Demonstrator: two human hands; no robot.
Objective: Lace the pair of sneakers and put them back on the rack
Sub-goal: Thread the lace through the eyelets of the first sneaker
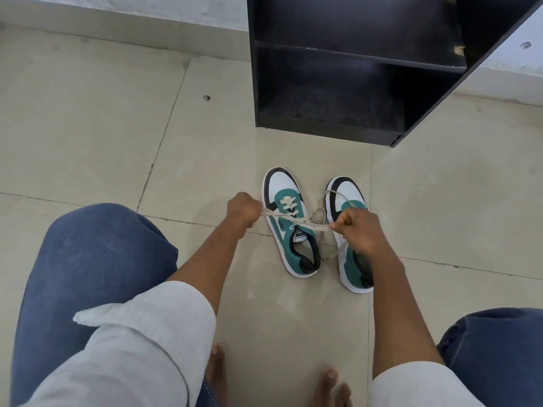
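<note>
Two teal, white and black sneakers stand side by side on the tiled floor, toes pointing at the rack. The left sneaker [286, 198] has a cream lace [296, 220] crossed through its eyelets. My left hand [242, 208] is shut on one end of that lace, and my right hand [357, 227] is shut on the other end, so the lace runs taut across the shoe's tongue. The right sneaker [348, 189] lies partly hidden under my right hand, with a loose lace draped over its toe and trailing between the shoes.
A black wooden shoe rack [329, 129] with bare shelves stands just beyond the sneakers, against a white wall. My knees in blue jeans [97, 254] frame the lower corners, and my bare toes [217, 362] rest on the beige tiles [88, 142].
</note>
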